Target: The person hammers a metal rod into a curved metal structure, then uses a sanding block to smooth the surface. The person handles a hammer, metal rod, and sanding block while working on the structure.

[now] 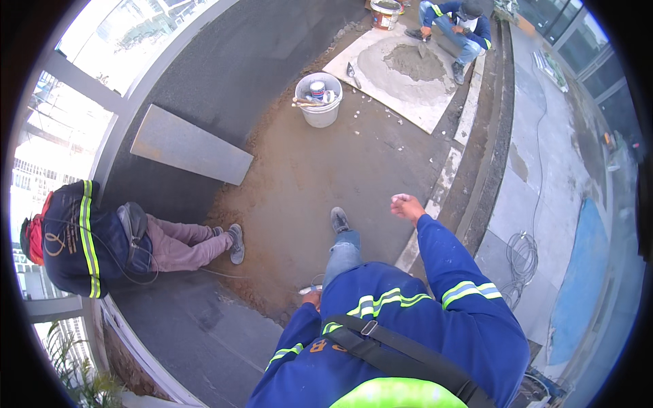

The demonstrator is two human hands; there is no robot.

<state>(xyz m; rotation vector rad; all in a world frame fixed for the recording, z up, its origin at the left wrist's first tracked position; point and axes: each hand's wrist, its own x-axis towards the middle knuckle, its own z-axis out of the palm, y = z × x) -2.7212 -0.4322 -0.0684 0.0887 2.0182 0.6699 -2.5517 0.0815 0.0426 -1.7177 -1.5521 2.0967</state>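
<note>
My left hand (311, 297) is low beside my left hip, partly hidden by my body. Its fingers close around a small whitish object (308, 290) whose kind I cannot make out. My right hand (407, 206) is stretched forward and to the right, over the edge of the brown screed floor (306, 183). The fingers there are curled in, with nothing visible in them. My left shoe (339, 219) is planted on the screed, between the two hands.
A white bucket (320, 115) holding a can and tools stands ahead. Beyond it, a person (469, 30) squats by a mortar heap (416, 62) on a pale board (343, 64). At left, another person (75, 238) bends over near a grey slab (194, 146). Coiled cable (522, 255) lies right.
</note>
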